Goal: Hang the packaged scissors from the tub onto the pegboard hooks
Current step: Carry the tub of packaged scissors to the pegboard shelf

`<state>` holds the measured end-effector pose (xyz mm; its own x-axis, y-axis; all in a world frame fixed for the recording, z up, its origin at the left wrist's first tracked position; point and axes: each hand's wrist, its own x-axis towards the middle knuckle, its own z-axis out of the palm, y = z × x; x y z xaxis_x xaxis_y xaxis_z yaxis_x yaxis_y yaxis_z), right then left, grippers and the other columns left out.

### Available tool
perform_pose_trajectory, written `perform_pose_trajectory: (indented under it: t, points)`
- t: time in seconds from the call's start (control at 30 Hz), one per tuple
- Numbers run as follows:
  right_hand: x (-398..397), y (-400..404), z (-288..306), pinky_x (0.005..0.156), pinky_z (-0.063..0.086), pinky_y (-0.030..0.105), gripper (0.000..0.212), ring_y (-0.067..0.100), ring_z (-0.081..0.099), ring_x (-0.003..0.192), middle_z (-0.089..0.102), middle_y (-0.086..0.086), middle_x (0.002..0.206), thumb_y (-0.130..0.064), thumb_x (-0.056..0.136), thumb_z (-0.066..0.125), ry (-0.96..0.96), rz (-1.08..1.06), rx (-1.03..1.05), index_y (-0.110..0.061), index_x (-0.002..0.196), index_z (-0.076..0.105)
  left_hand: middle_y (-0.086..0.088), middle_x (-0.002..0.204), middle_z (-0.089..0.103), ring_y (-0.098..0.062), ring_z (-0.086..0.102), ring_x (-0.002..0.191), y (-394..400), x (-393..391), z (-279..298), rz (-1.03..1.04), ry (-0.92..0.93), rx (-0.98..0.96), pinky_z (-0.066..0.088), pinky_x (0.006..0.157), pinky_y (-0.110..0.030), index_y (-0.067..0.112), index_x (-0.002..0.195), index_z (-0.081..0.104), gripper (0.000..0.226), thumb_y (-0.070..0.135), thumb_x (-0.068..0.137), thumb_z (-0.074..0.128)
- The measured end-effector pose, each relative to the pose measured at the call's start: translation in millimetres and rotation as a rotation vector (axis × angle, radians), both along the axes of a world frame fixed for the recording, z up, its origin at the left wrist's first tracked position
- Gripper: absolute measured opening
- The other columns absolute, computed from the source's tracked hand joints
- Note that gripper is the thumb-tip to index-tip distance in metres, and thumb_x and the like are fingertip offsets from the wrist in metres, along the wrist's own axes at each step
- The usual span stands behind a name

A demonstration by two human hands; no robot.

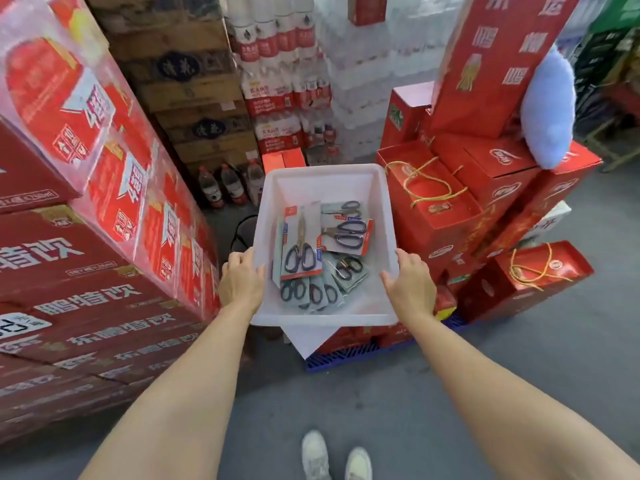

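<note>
Packaged scissors [300,244], labels unreadable, fill the white tub [325,178], gripped by left hand [240,280] and right hand [410,284].

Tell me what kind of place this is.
Probably a shop stockroom or wholesale store: stacked red drink cartons, shrink-wrapped bottled water packs piled high, and red gift boxes on a blue pallet.

A white plastic tub [325,181], rectangular and open-topped, sits at the centre of the frame with its rim level and its far half bare. Packaged scissors [300,242] lie loosely heaped in its near half, each pair dark-handled on a grey card with red trim. The topmost pack lies flat, handles toward the bottom of the frame, with another pack [348,232] angled just right of it.
</note>
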<state>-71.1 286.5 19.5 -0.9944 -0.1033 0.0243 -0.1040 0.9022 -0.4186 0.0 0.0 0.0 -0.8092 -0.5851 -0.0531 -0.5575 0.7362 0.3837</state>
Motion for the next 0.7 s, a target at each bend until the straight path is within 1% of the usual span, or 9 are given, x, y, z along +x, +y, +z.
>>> perform_pose_trajectory:
  t: [0.1, 0.2, 0.27, 0.33, 0.4, 0.47, 0.57, 0.63, 0.7]
  points:
    - [-19, -10, -16, 0.081, 0.047, 0.04, 0.059, 0.03, 0.048, 0.109, 0.051, 0.009, 0.127, -0.026, 0.089, 0.065, 0.041, -0.066, -0.001, -0.016, 0.142, 0.04, -0.009, 0.134, 0.042, -0.032, 0.047, 0.111, -8, -29, -17, 0.026, 0.036, 0.018, 0.044, 0.082, -0.042, 0.023, 0.146, 0.034, 0.051, 0.026, 0.098, 0.05]
    - [-35, -20, -31, 0.07, 0.045, 0.037, 0.065, 0.03, 0.052, 0.104, 0.047, 0.008, 0.125, -0.024, 0.093, 0.058, -0.011, -0.099, 0.005, -0.021, 0.15, 0.027, -0.011, 0.137, 0.041, -0.035, 0.046, 0.114, -11, -53, -33, 0.045, 0.008, 0.076, 0.044, 0.085, -0.044, 0.026, 0.149, 0.025, 0.054, 0.031, 0.1, 0.045]
    - [-43, -22, -40, 0.063, 0.04, 0.034, 0.065, 0.03, 0.056, 0.09, 0.048, 0.008, 0.119, -0.025, 0.096, 0.053, -0.039, -0.122, 0.018, -0.025, 0.153, 0.021, -0.013, 0.136, 0.043, -0.035, 0.048, 0.113, -16, -61, -41, 0.076, -0.007, 0.093, 0.045, 0.085, -0.045, 0.028, 0.151, 0.019, 0.057, 0.036, 0.1, 0.041]
    - [-48, -23, -48, 0.061, 0.038, 0.034, 0.064, 0.029, 0.054, 0.075, 0.049, 0.009, 0.112, -0.026, 0.098, 0.05, -0.076, -0.142, 0.018, -0.027, 0.153, 0.019, -0.015, 0.127, 0.046, -0.035, 0.054, 0.1, -22, -65, -50, 0.081, -0.02, 0.111, 0.049, 0.081, -0.045, 0.033, 0.152, 0.012, 0.061, 0.039, 0.099, 0.042]
    - [-51, -24, -52, 0.062, 0.038, 0.035, 0.063, 0.031, 0.055, 0.074, 0.049, 0.009, 0.103, -0.027, 0.099, 0.049, -0.088, -0.15, 0.014, -0.03, 0.153, 0.017, -0.014, 0.114, 0.047, -0.033, 0.054, 0.084, -26, -66, -58, 0.061, -0.013, 0.123, 0.05, 0.075, -0.042, 0.037, 0.152, 0.009, 0.066, 0.04, 0.098, 0.047]
    - [-53, -24, -52, 0.063, 0.038, 0.035, 0.062, 0.034, 0.057, 0.077, 0.046, 0.008, 0.094, -0.027, 0.098, 0.049, -0.08, -0.16, 0.001, -0.031, 0.153, 0.019, -0.014, 0.105, 0.049, -0.033, 0.054, 0.079, -30, -65, -64, 0.047, 0.035, 0.134, 0.05, 0.075, -0.042, 0.039, 0.152, 0.009, 0.072, 0.038, 0.096, 0.053]
    - [-50, -24, -50, 0.063, 0.038, 0.035, 0.061, 0.029, 0.051, 0.072, 0.045, 0.007, 0.088, -0.027, 0.098, 0.05, -0.057, -0.155, -0.03, -0.03, 0.152, 0.023, -0.014, 0.1, 0.052, -0.028, 0.052, 0.078, -31, -56, -64, 0.069, 0.096, 0.166, 0.049, 0.074, -0.039, 0.037, 0.154, 0.014, 0.076, 0.032, 0.093, 0.061]
    - [-44, -23, -49, 0.063, 0.04, 0.036, 0.061, 0.029, 0.05, 0.072, 0.046, 0.008, 0.087, -0.026, 0.097, 0.052, -0.052, -0.144, -0.067, -0.03, 0.152, 0.025, -0.015, 0.102, 0.055, -0.03, 0.056, 0.082, -27, -43, -57, 0.092, 0.129, 0.187, 0.047, 0.075, -0.037, 0.034, 0.154, 0.018, 0.076, 0.029, 0.093, 0.063]
    - [-37, -21, -45, 0.063, 0.042, 0.038, 0.062, 0.032, 0.053, 0.073, 0.048, 0.009, 0.086, -0.025, 0.096, 0.054, -0.025, -0.113, -0.1, -0.03, 0.152, 0.027, -0.018, 0.108, 0.057, -0.034, 0.059, 0.092, -20, -24, -46, 0.122, 0.187, 0.192, 0.048, 0.079, -0.039, 0.03, 0.154, 0.022, 0.075, 0.026, 0.092, 0.064]
